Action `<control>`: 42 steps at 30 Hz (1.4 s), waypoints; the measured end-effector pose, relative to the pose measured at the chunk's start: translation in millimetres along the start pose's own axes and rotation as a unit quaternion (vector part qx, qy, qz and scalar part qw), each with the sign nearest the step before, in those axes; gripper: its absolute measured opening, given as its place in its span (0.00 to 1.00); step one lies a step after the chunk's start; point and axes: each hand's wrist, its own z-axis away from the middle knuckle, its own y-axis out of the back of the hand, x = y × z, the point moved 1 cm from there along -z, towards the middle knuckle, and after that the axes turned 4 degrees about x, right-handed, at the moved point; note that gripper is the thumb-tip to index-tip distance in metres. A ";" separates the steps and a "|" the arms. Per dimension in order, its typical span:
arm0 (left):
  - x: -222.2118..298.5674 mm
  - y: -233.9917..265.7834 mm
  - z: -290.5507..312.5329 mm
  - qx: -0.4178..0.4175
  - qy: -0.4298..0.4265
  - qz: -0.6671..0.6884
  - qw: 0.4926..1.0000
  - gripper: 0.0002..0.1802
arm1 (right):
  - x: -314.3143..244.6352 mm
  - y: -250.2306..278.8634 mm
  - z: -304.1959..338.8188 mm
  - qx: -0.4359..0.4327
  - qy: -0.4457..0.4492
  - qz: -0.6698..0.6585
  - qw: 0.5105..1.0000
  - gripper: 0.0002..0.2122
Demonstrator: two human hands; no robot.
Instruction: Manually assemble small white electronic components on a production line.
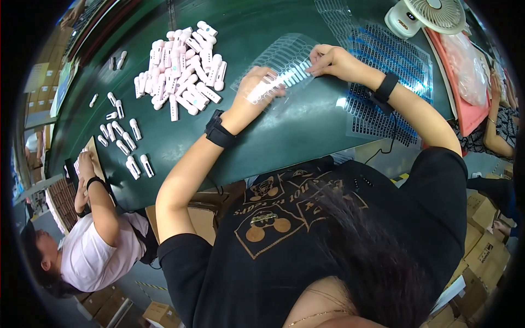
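Note:
A clear plastic film sheet (290, 46) with rows of rounded outlines is held up over the green table, and glare whitens its lower part. My left hand (256, 90) grips it from below and behind, partly seen through the film. At the sheet's right edge, my right hand (334, 61) is closed in a pinch; whether a small piece is also between those fingertips cannot be made out. Left of my hands lies a heap of pale pink and white handheld devices (183, 68) with rounded heads. More of these devices (120, 131) lie loose further left.
Printed blue-and-black film sheets (391, 54) are spread beside my right forearm. A small white fan (435, 13) stands at the back right, near a red tray (470, 112) with a plastic bag. At the left, a co-worker (90, 251) reaches onto the table (262, 145). Cardboard boxes (484, 254) stand at the right.

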 end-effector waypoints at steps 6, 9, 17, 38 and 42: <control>4.2 0.4 4.4 -0.037 0.103 0.008 0.994 0.07 | 12.6 -5.9 -1.9 0.047 0.004 -0.036 0.998 0.06; 9.1 -2.4 9.6 -0.030 0.101 -0.012 0.994 0.06 | 13.9 -6.8 -6.6 0.046 -0.025 -0.025 0.998 0.06; 9.8 -5.7 16.1 0.090 0.220 0.019 0.971 0.04 | 10.6 -10.9 -10.9 0.061 -0.143 0.042 0.987 0.09; -15.6 -11.5 -16.1 0.137 0.223 -0.199 0.944 0.11 | 26.1 -0.7 -19.1 0.107 -0.156 0.058 0.980 0.13; -8.6 -15.3 -19.7 0.109 0.257 -0.239 0.930 0.13 | 23.6 -6.8 -22.7 0.113 -0.141 0.202 0.963 0.16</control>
